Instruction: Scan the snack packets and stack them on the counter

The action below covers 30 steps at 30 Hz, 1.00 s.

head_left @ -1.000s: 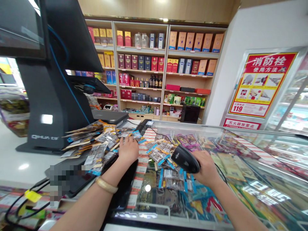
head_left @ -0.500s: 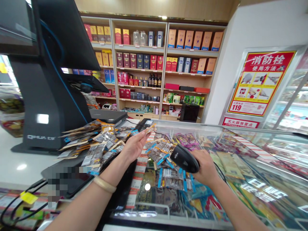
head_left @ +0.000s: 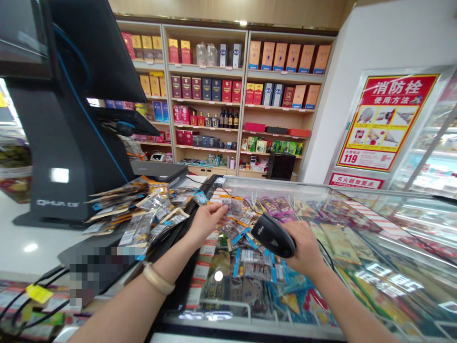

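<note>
My left hand (head_left: 209,221) is closed, its fingertips pinching a small snack packet (head_left: 233,206) with an orange edge and a printed label. Wrapped around the handle of a black barcode scanner (head_left: 273,236) is my right hand (head_left: 305,247). The scanner's head points left, towards the packet. Beneath both hands, several more snack packets (head_left: 255,264) with blue edges lie on the glass top (head_left: 228,297) of a display case. A larger heap of similar packets (head_left: 143,216) is piled to the left of my left hand.
A dark checkout terminal (head_left: 71,143) stands at the left, with a flat dark box (head_left: 157,170) behind the heap. Black cables (head_left: 21,305) hang at the lower left. Shelves of boxed bottles (head_left: 207,90) line the back, and a red sign (head_left: 389,121) hangs on the right wall.
My left hand has come down and slightly right with the packet, which has turned from nearly edge-on to show its printed face. My right hand and the scanner have hardly moved.
</note>
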### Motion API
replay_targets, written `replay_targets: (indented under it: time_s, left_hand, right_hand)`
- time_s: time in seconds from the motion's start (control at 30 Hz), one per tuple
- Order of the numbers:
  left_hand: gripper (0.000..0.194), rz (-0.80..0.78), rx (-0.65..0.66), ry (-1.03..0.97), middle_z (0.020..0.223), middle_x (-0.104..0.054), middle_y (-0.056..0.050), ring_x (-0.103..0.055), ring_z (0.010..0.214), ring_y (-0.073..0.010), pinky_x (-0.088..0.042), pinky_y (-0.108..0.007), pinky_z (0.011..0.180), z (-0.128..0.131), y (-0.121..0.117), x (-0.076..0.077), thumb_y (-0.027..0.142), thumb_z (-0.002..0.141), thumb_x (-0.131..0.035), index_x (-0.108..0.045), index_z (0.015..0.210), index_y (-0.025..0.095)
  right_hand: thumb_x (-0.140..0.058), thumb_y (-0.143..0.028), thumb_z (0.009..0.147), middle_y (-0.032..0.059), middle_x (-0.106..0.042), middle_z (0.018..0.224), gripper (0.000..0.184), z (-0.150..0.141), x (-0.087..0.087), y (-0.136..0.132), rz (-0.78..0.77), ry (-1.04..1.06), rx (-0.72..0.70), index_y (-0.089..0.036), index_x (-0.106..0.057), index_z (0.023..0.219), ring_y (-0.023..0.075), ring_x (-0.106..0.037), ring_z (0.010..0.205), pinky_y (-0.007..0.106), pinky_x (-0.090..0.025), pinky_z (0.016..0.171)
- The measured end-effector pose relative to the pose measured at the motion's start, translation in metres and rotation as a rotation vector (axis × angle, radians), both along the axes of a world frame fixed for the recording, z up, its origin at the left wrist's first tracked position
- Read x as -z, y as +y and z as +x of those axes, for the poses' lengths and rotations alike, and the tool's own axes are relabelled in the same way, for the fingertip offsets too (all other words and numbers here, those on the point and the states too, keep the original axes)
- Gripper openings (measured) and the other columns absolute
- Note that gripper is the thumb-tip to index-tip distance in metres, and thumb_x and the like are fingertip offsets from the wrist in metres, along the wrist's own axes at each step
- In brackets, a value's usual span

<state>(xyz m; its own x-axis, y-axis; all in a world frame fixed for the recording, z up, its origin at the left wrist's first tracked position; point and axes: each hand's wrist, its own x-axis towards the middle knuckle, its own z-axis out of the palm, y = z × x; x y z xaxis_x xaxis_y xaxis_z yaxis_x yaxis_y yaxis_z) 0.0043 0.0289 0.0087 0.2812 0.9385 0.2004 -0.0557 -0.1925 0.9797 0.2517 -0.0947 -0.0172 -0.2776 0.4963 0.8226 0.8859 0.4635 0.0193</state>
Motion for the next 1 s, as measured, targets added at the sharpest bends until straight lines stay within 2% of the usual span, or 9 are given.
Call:
replay_targets:
  time_s: [0.07, 0.17, 0.33, 0.5, 0.6, 0.7, 0.8, 0.87, 1.0]
  left_hand:
    - [0.025, 0.224, -0.126, 0.192, 0.050, -0.060, 0.002, -0.054, 0.046, -0.0134, -0.042, -0.023, 0.044, 0.000, -0.002, 0.004, 0.042, 0.074, -0.069, -0.068, 0.069, 0.018]
    - [0.028, 0.518, -0.252, 0.339, 0.050, -0.058, 0.001, -0.049, 0.048, -0.0120, -0.036, -0.023, 0.048, -0.001, -0.005, 0.005, 0.041, 0.077, -0.065, -0.064, 0.059, 0.019]
    - [0.027, 0.768, -0.290, 0.472, 0.051, -0.053, 0.002, -0.045, 0.049, -0.0114, -0.034, -0.024, 0.055, -0.001, -0.011, 0.003, 0.036, 0.080, -0.061, -0.063, 0.059, 0.019]
    - [0.032, 0.798, -0.286, 0.525, 0.052, -0.051, 0.001, -0.044, 0.050, -0.0120, -0.035, -0.025, 0.057, 0.000, -0.011, 0.004, 0.036, 0.082, -0.061, -0.060, 0.054, 0.020]
    - [0.024, 0.815, -0.248, 0.526, 0.058, -0.056, -0.001, -0.050, 0.057, -0.0142, -0.040, -0.025, 0.063, 0.000, -0.010, 0.007, 0.033, 0.084, -0.059, -0.068, 0.065, 0.021]
    - [0.019, 0.864, -0.066, 0.592, 0.075, -0.065, -0.005, -0.059, 0.072, -0.0174, -0.045, -0.027, 0.074, 0.003, -0.012, 0.011, 0.024, 0.085, -0.055, -0.073, 0.091, 0.022]
    - [0.034, 0.918, 0.109, 0.727, 0.085, -0.065, -0.007, -0.061, 0.083, -0.0195, -0.048, -0.031, 0.081, 0.006, -0.013, 0.013, 0.015, 0.083, -0.050, -0.070, 0.110, 0.021]
    - [0.041, 0.893, 0.077, 0.808, 0.092, -0.065, -0.008, -0.061, 0.090, -0.0196, -0.048, -0.031, 0.084, 0.004, -0.010, 0.011, 0.012, 0.083, -0.045, -0.067, 0.117, 0.020]
    - [0.046, 0.654, -0.219, 1.100, 0.113, -0.065, -0.014, -0.060, 0.109, -0.0240, -0.046, -0.036, 0.094, -0.013, 0.010, 0.008, 0.014, 0.087, -0.039, -0.060, 0.127, 0.017]
  right_hand:
    - [-0.052, -0.027, 0.076, 0.0043, -0.065, 0.079, 0.022, -0.001, 0.000, -0.001, -0.006, 0.001, -0.006, -0.019, -0.059, 0.095, 0.0192, -0.056, 0.071, 0.033, -0.032, 0.068]
    - [-0.052, -0.026, 0.077, 0.0050, -0.067, 0.082, 0.023, -0.001, 0.002, -0.001, -0.041, 0.003, -0.014, -0.019, -0.059, 0.098, 0.0197, -0.057, 0.073, 0.034, -0.032, 0.070]
    - [-0.053, -0.029, 0.078, 0.0056, -0.066, 0.084, 0.024, 0.001, 0.004, 0.001, -0.051, -0.002, -0.005, -0.019, -0.059, 0.099, 0.0201, -0.057, 0.073, 0.035, -0.032, 0.071]
    - [-0.050, -0.027, 0.079, 0.0045, -0.064, 0.078, 0.020, -0.002, 0.002, 0.000, -0.034, -0.011, -0.001, -0.020, -0.058, 0.095, 0.0193, -0.055, 0.069, 0.034, -0.032, 0.070]
    - [-0.051, -0.028, 0.079, 0.0045, -0.065, 0.078, 0.020, -0.002, 0.000, -0.001, -0.019, -0.009, -0.006, -0.019, -0.058, 0.095, 0.0194, -0.056, 0.070, 0.034, -0.033, 0.070]
    - [-0.051, -0.030, 0.079, 0.0056, -0.066, 0.080, 0.022, 0.001, 0.000, -0.001, 0.030, -0.002, 0.013, -0.019, -0.058, 0.097, 0.0203, -0.058, 0.073, 0.034, -0.035, 0.070]
    - [-0.051, -0.031, 0.080, 0.0061, -0.066, 0.080, 0.021, 0.006, -0.001, 0.000, 0.108, 0.011, 0.042, -0.019, -0.059, 0.095, 0.0205, -0.059, 0.073, 0.034, -0.037, 0.069]
    - [-0.051, -0.030, 0.080, 0.0062, -0.066, 0.080, 0.020, 0.008, -0.001, 0.000, 0.142, 0.012, 0.047, -0.019, -0.059, 0.095, 0.0204, -0.059, 0.072, 0.034, -0.039, 0.068]
    - [-0.049, -0.029, 0.081, 0.0062, -0.066, 0.081, 0.021, 0.009, 0.001, 0.001, 0.133, 0.005, 0.054, -0.019, -0.058, 0.097, 0.0202, -0.060, 0.072, 0.034, -0.039, 0.069]
